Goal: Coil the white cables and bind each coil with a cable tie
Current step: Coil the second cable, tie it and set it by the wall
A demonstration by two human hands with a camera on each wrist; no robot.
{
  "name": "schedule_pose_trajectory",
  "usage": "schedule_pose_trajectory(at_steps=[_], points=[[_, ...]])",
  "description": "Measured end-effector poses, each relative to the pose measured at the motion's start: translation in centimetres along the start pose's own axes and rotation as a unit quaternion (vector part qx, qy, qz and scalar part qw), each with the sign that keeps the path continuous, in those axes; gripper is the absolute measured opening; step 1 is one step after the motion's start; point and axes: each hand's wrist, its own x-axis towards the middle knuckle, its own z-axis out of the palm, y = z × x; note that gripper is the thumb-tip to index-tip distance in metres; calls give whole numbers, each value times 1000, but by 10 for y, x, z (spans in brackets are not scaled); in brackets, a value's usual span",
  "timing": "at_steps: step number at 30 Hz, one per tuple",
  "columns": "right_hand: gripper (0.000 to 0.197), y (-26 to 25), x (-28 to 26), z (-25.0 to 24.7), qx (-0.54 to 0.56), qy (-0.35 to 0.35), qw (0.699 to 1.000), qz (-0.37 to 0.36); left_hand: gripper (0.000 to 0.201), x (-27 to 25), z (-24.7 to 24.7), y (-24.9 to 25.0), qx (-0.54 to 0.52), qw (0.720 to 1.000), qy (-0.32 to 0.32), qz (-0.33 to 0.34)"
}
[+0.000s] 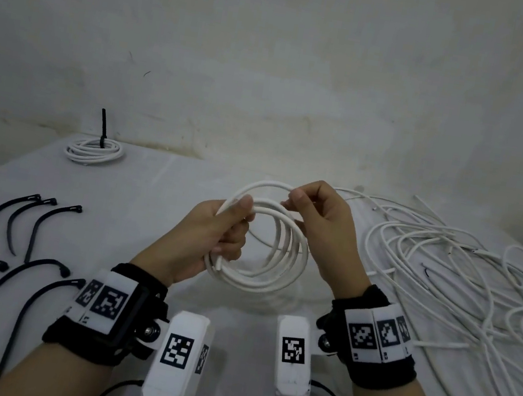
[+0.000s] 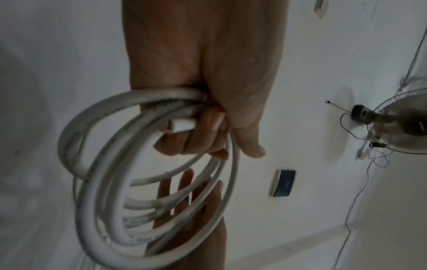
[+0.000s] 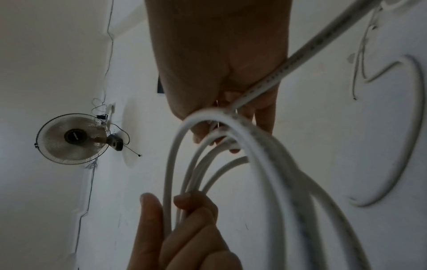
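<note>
A white cable coil (image 1: 280,262) of several loops hangs in the air over the table's middle. My left hand (image 1: 225,236) grips its left side, fingers curled round the bundled loops (image 2: 129,138), with the cut cable end (image 2: 180,126) poking out by the fingertips. My right hand (image 1: 312,212) pinches the top loop (image 3: 231,117) at the coil's upper right. One strand (image 3: 323,38) runs off past the right palm. Several black cable ties (image 1: 33,226) lie on the table to the left.
A bound white coil (image 1: 95,149) with a black tie standing up sits at the far left by the wall. A tangle of loose white cables (image 1: 453,272) covers the table's right side. A wall fan (image 3: 74,138) shows in the wrist views.
</note>
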Motion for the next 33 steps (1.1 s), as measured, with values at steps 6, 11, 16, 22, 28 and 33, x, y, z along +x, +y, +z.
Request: schedule_pose_trajectory(at_steps=[6, 11, 16, 22, 28, 33], points=[[13, -2, 5, -13, 82, 106, 991, 13, 29, 0, 6, -3, 51, 999, -10, -10], [15, -2, 3, -16, 102, 48, 993, 31, 33, 3, 3, -1, -2, 999, 44, 22], [17, -3, -3, -9, 70, -29, 996, 45, 35, 6, -2, -1, -54, 995, 78, 43], [39, -8, -9, 7, -40, -40, 998, -25, 34, 6, 7, -4, -98, 991, 71, 58], [32, -8, -10, 6, -120, -72, 982, -125, 30, 4, -1, -4, -156, 988, 0, 21], [17, -8, -10, 9, -103, -37, 985, -132, 41, 3, 1, -3, -162, 986, -18, 21]])
